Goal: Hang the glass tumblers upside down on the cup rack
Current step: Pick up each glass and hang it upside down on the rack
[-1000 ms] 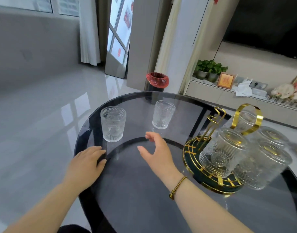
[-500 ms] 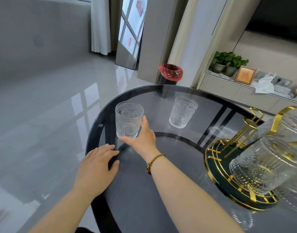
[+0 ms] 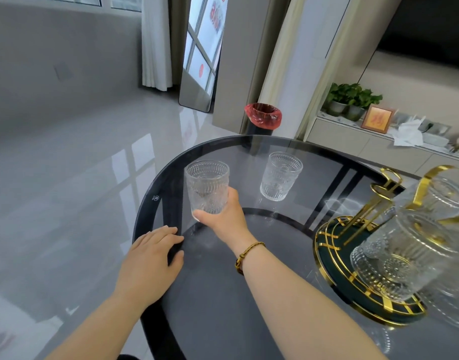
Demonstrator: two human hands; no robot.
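While your right hand (image 3: 224,216) has its fingers (image 3: 205,213) wrapped low around the near tumbler (image 3: 207,187) at centre frame, mouth still up, watch that grip: ribbed glass held near its base looks easy to let slip when you flip it, and a drop onto the glass tabletop (image 3: 249,294) could crack either one. Your left hand (image 3: 151,261) lies flat and empty, fingers spread, on the tabletop's edge at lower left. The second tumbler (image 3: 280,176) stands just right of centre, near your likely path toward the cup rack (image 3: 363,245) at the right edge, so carry high. Tumblers already hang there crowded; its bare gold prong (image 3: 379,196) is your likely target, and clipping a neighbour is the risk.
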